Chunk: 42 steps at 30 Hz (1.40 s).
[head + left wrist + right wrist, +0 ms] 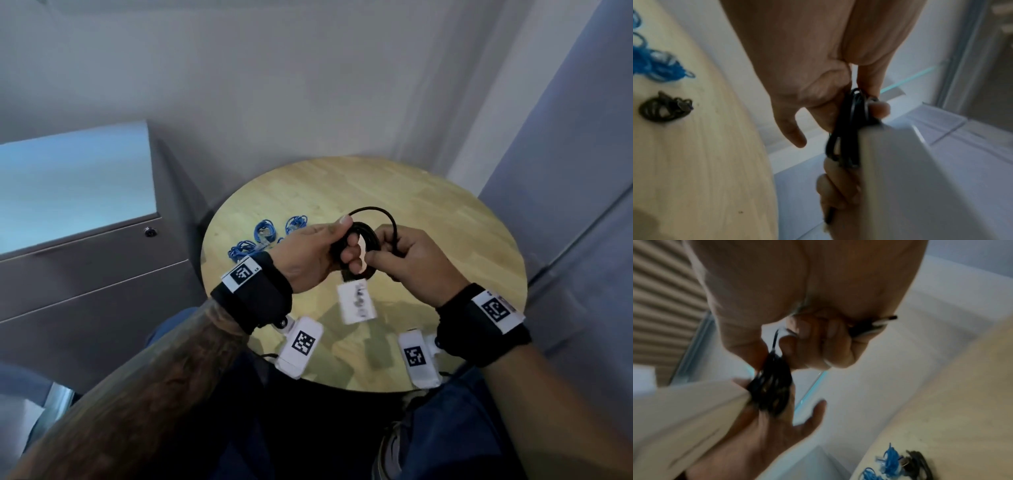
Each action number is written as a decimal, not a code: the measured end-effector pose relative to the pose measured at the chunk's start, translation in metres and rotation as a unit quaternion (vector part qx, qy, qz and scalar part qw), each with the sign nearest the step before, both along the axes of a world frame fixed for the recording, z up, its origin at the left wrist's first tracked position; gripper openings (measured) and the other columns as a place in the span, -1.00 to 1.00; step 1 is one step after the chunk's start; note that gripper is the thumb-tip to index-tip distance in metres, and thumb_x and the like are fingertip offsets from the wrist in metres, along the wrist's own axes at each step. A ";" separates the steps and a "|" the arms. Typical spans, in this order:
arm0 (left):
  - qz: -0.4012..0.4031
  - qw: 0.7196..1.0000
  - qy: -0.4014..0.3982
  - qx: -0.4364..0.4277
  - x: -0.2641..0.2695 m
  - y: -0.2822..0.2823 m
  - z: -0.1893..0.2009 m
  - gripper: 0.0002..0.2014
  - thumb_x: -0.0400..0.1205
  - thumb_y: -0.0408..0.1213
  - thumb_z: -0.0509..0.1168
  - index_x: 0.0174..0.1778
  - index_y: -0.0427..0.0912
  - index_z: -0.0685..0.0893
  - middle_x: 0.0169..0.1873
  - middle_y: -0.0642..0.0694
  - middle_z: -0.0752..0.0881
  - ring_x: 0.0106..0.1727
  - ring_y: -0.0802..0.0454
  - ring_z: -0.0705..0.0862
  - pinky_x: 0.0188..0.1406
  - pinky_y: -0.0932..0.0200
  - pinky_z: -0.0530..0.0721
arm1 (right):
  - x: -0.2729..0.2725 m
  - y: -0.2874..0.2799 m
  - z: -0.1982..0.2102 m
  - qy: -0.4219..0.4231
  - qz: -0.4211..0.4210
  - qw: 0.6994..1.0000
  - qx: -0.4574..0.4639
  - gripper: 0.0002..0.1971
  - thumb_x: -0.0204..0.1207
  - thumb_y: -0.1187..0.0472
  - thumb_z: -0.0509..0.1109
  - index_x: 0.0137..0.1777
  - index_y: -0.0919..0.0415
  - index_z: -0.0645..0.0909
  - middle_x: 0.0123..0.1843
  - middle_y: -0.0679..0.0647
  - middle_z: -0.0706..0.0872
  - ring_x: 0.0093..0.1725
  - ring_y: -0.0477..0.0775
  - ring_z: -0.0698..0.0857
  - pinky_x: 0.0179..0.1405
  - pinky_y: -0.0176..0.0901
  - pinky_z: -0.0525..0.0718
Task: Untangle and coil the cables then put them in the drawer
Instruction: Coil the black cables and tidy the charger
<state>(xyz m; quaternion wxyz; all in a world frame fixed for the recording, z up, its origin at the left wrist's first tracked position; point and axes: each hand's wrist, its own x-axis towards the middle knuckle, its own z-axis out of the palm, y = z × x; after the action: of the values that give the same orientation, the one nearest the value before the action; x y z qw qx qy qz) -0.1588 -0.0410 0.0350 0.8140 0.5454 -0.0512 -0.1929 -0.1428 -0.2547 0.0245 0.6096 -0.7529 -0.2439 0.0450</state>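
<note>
Both hands up over the bench: left hand clamped on the black cable coil, right hand pinching the loose tail arcing over the top. Next wrap goes leftward. Blue cables farther back, left.

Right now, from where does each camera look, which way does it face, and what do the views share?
Head: on the head, facing down at the round table; both forearms, left hand and right hand show, holding the black cable coil.
Left wrist: under the left hand, looking along its fingers at the coil; right fingers below.
Right wrist: under the right hand, facing the coil and left palm.
Shared: the coil, the blue cables.
</note>
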 end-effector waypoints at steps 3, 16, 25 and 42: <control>0.018 0.998 0.038 -0.037 0.007 -0.003 -0.010 -0.63 0.87 0.07 0.16 -0.05 -0.16 0.57 -0.36 -0.02 0.39 -0.36 0.02 0.49 -0.33 0.18 0.47 | 0.008 0.013 -0.012 -0.025 -0.049 0.998 -0.007 -0.77 0.56 0.29 0.52 -0.25 0.13 0.53 -0.40 -0.13 0.42 -0.38 -0.07 0.41 -0.29 -0.12 0.39; 0.134 0.980 0.112 -0.100 0.039 0.028 -0.093 -0.80 0.85 -0.08 0.25 -0.03 -0.08 0.56 -0.39 -0.01 0.33 -0.45 0.08 0.38 -0.41 0.23 0.40 | 0.032 0.001 -0.058 0.082 -0.091 0.983 -0.138 -0.73 0.79 0.28 0.22 0.08 0.08 0.77 -0.06 0.03 0.71 -0.20 0.12 0.59 -0.15 0.03 0.56; 0.139 0.984 0.081 -0.081 0.040 0.022 -0.110 -0.81 0.88 -0.23 0.19 0.18 -0.21 0.69 -0.40 -0.01 0.32 -0.45 0.10 0.32 -0.43 0.27 0.38 | 0.029 0.010 -0.081 0.138 -0.133 0.980 -0.044 -0.84 0.77 0.32 0.45 0.15 0.13 0.86 -0.06 0.12 0.89 -0.09 0.08 0.87 -0.11 -0.04 0.80; 0.041 0.992 0.085 -0.084 0.030 0.001 -0.120 -0.81 0.87 -0.18 0.20 0.18 -0.19 0.66 -0.39 -0.05 0.43 -0.44 0.14 0.44 -0.48 0.31 0.44 | 0.015 0.037 -0.086 0.251 -0.068 0.962 0.086 -0.46 0.70 0.13 0.56 0.65 0.04 0.53 0.04 0.09 0.73 -0.13 0.02 0.65 -0.14 -0.16 0.58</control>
<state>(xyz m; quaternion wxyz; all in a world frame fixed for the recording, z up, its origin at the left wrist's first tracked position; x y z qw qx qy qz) -0.1290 -0.0397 -0.0854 0.8654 0.4588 0.0248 -0.1999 -0.1275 -0.2181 -0.0620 0.7154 -0.6769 -0.0342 0.1696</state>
